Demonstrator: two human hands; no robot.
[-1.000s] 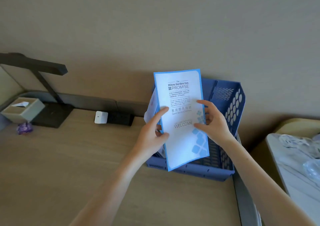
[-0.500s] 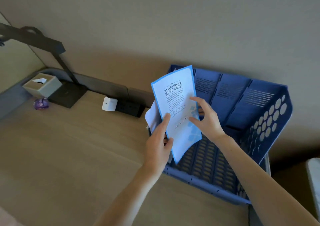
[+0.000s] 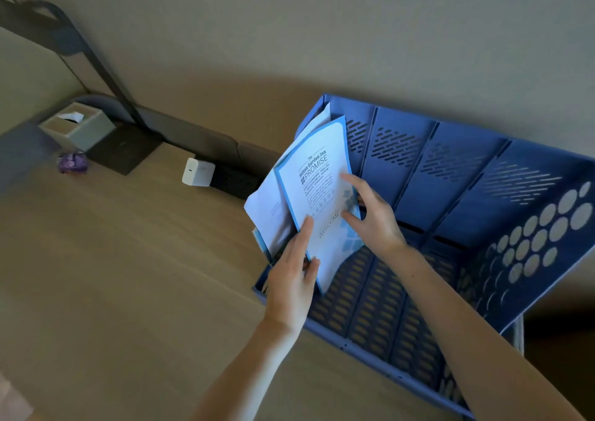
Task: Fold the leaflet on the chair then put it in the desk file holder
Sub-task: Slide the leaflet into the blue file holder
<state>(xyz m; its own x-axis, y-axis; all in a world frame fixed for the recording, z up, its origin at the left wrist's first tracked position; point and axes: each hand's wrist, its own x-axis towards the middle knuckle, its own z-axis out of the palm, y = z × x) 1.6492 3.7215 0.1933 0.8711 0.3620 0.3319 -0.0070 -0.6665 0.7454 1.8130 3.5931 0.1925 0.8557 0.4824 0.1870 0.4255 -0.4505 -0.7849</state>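
The folded white leaflet (image 3: 317, 175) with a blue border stands tilted in the leftmost slot of the blue desk file holder (image 3: 450, 201). A second white panel of it fans out to the left. My left hand (image 3: 294, 279) pinches the leaflet's lower left edge, thumb on its front. My right hand (image 3: 370, 214) holds the right edge, fingers spread over the printed face. The leaflet's bottom corner reaches down to the holder's slotted floor.
The holder sits at the right end of a wooden desk (image 3: 128, 275) against a beige wall. A white charger (image 3: 198, 172) in a black power strip, a tissue box (image 3: 77, 126), a small purple object (image 3: 72, 163) and a dark desk lamp (image 3: 106, 98) line the back left.
The leaflet has gone down and back into the holder's left slot, both hands still on it. The camera has moved closer and swung right, showing more of the holder.
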